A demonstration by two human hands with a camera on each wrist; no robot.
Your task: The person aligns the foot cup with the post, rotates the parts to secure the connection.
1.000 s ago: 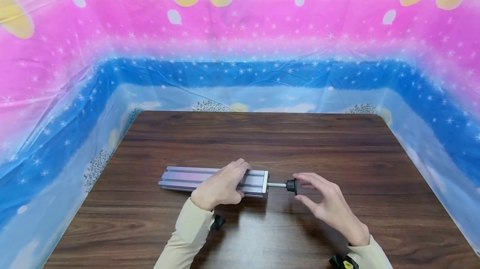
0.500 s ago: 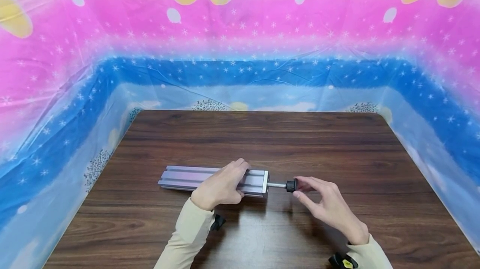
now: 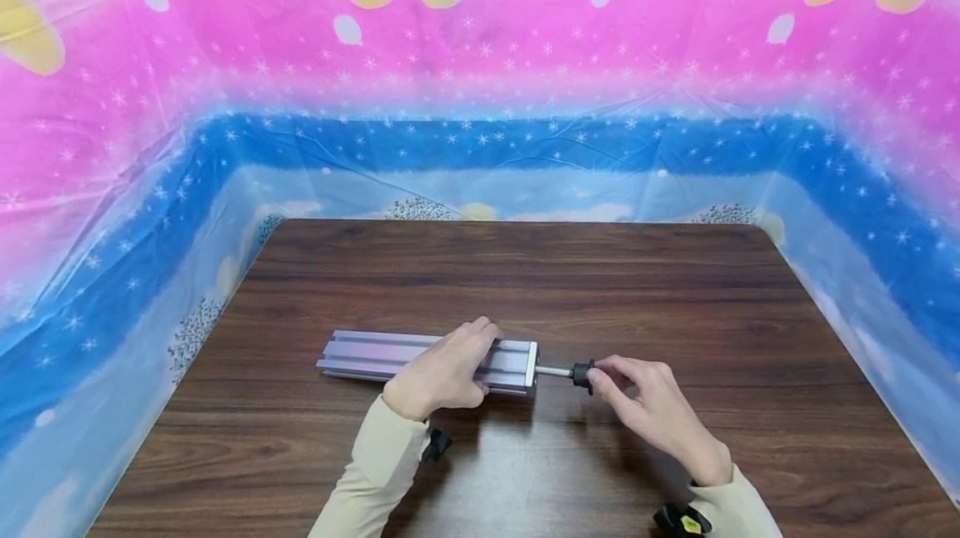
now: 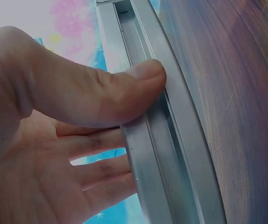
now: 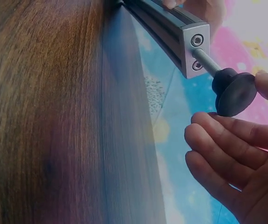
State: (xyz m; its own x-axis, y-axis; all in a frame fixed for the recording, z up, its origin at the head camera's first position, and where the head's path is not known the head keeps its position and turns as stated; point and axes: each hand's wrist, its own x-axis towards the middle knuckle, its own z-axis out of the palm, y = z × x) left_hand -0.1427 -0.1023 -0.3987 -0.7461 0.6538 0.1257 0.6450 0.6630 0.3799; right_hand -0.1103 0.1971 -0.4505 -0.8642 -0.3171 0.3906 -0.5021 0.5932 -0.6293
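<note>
A grooved aluminium profile [image 3: 367, 354] lies lengthwise across the table in the head view. My left hand [image 3: 442, 375] grips it near its right end; in the left wrist view the thumb lies over a slot and the other fingers go behind. From the profile's end plate [image 5: 189, 58], which carries two socket screws, sticks a threaded rod [image 3: 553, 371]. At the rod's tip is a black levelling foot [image 5: 236, 95] with a round flared base. My right hand [image 3: 663, 409] pinches that base between thumb and index finger, the remaining fingers lying below it in the right wrist view.
The dark wood-grain table [image 3: 525, 279] carries the profile and both forearms. A pink and blue patterned cloth [image 3: 480, 71] hangs around its back and sides. Black wrist-camera mounts [image 3: 681, 520] sit at both cuffs.
The right thumb and fingers have closed in from around the levelling foot to pinch its base, and the foot has tilted slightly. My left hand and the profile stay in place.
</note>
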